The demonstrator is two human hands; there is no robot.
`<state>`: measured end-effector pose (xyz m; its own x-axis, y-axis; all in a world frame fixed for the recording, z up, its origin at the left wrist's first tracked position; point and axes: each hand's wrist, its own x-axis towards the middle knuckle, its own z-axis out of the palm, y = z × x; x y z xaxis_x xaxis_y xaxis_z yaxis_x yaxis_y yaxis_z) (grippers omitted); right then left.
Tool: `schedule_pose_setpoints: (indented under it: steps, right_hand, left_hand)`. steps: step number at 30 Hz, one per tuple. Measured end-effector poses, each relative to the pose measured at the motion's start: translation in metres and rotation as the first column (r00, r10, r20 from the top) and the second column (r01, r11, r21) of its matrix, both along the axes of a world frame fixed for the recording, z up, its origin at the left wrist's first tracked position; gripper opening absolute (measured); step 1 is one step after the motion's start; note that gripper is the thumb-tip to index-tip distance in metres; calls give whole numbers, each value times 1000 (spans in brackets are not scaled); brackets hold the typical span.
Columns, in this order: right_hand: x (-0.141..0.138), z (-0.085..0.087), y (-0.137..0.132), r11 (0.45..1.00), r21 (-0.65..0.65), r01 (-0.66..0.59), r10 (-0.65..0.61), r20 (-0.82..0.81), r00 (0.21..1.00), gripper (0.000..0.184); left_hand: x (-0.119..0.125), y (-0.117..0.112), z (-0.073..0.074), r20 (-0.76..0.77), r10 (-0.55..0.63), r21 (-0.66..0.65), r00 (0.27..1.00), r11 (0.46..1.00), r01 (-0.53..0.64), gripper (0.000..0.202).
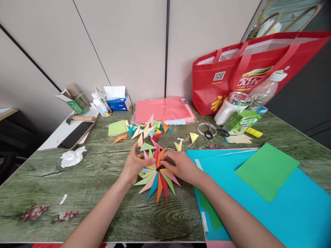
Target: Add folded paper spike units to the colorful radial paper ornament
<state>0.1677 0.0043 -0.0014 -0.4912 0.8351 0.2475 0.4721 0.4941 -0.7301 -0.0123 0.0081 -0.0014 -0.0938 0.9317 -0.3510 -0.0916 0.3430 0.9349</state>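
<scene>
A many-pointed star of folded paper (159,186) in several colours lies on the table in front of me, with a small dark gap at its centre. My left hand (134,163) grips its upper left side, thumb pressed over the red and pink points. At its upper right, my right hand (178,164) pinches the orange folded piece (160,154). Just beyond the star lies a loose pile of folded paper pieces (148,129). A pale yellow folded piece (178,146) and a yellow triangle (193,137) rest right of the pile. My fingers partly hide the star's upper half.
Blue paper sheets (258,206) with a green square (267,172) on top cover the right. Behind are scissors (214,132), a red bag (209,82) and pink paper (162,109). A crumpled tissue (72,157), phone (75,135) and hammer (81,118) lie left.
</scene>
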Motion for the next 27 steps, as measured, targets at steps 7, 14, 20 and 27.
schedule_pose_setpoints:
  steps: [7, 14, 20, 27]
  right_hand:
    - [-3, 7, -3, 1000, 15, 22, -24, 177, 984, 11]
    - [-6, 6, -4, 998, 55, 36, -52, 330, 943, 16]
    - [-6, 7, -4, 999, -8, 34, -31, 239, 971, 12]
    - [-10, -5, -4, 987, 157, 37, -96, 386, 917, 16]
  left_hand:
    - [0, 0, 0, -18, -7, -1, 1000, 1000, 7, 115]
    - [0, -1, 0, -18, -2, 4, 1000, 1000, 2, 114]
    - [0, -1, 1, 11, 5, -3, 1000, 1000, -5, 116]
    - [1, 0, 2, 3, 24, -10, 1000, 1000, -24, 115]
